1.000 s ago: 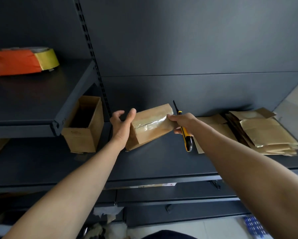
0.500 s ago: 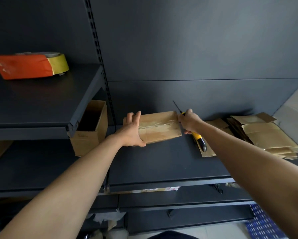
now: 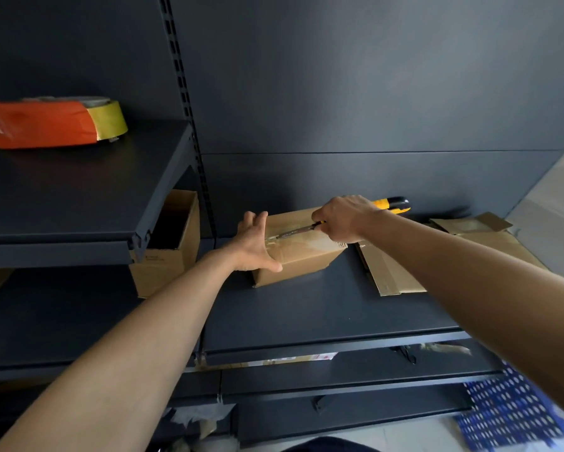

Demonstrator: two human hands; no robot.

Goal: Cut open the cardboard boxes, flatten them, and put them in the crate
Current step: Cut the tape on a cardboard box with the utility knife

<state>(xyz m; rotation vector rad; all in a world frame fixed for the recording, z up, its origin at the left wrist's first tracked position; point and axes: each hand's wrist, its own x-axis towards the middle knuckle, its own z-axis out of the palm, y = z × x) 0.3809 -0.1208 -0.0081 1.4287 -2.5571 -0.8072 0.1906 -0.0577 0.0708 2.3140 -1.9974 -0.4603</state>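
A small taped cardboard box (image 3: 301, 256) stands on the dark shelf (image 3: 323, 314). My left hand (image 3: 252, 244) presses flat against its left end, thumb along the front edge. My right hand (image 3: 344, 218) grips a yellow and black utility knife (image 3: 389, 203), whose blade lies along the tape seam on the box's top, tip pointing left toward my left hand. Flattened cardboard boxes (image 3: 391, 272) lie to the right, partly under my right forearm. A blue perforated crate (image 3: 515, 415) shows at the bottom right on the floor.
An open cardboard box (image 3: 166, 252) lies on its side under the upper left shelf (image 3: 78, 197). On that shelf rest an orange packet (image 3: 36, 123) and a roll of yellow tape (image 3: 109, 119). Paper scraps lie on the floor below.
The box has been set down flat on the shelf. My right hand turned the knife over, so the blade now lies on the tape seam and the handle points back right.
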